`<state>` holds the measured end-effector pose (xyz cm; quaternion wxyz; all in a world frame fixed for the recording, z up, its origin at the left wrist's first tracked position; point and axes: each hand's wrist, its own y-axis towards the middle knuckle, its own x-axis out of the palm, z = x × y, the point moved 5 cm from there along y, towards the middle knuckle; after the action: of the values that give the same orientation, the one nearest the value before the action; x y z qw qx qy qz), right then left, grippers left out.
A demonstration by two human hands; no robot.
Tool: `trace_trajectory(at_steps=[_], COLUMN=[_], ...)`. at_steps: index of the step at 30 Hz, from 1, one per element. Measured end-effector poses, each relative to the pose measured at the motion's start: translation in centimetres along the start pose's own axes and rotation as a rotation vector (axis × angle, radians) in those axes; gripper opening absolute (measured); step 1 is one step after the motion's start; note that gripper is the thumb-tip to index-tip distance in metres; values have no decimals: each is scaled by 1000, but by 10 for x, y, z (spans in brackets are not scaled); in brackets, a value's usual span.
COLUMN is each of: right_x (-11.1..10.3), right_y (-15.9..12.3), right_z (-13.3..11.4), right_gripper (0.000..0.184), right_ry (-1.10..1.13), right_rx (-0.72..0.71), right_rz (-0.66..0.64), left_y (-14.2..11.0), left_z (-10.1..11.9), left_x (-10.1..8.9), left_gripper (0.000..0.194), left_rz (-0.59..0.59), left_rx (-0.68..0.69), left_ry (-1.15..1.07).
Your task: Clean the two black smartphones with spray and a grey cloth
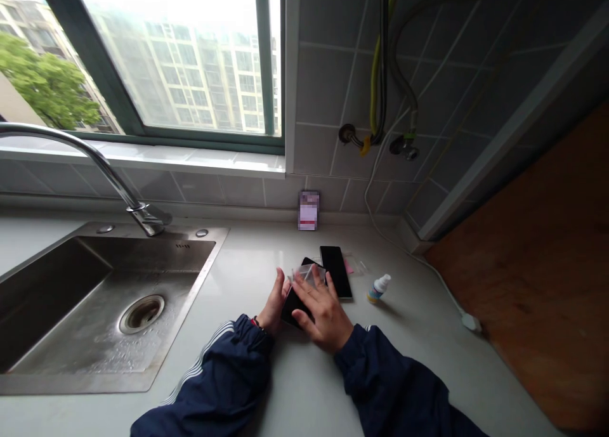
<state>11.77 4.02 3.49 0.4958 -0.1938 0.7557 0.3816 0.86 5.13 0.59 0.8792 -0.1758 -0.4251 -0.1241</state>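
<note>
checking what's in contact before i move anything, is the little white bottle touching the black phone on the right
Apart. The head view shows the small white bottle on the countertop, with a plain strip of bare counter between it and the black phone.

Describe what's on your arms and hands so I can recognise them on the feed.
Both arms wear navy jacket sleeves with thin white stripes and gathered cuffs. The left hand and right hand are bare, ungloved; a narrow dark-and-red band circles the left wrist.

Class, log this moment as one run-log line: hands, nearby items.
left hand: clear film | right hand: same film | beneath: black phone | beside: second phone, small bottle
</note>
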Motion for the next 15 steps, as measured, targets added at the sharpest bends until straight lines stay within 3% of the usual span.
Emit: trace_trajectory(at_steps=[3, 9, 15], right_x=[2, -5, 1], right_y=[0, 3, -1], right_z=[-6, 19, -10], right_gripper=[65, 64, 64], right_ry=[-3, -34, 1], right_rx=[-15, 180, -21], right_rz=[9, 129, 67], left_y=[0, -1, 0], left_z=[0, -3, 0], left_x=[0, 4, -5], left_gripper=[85, 75, 86], left_rz=[14, -53, 103], left_rx=[1, -39, 14], left_ry=[-19, 104, 5])
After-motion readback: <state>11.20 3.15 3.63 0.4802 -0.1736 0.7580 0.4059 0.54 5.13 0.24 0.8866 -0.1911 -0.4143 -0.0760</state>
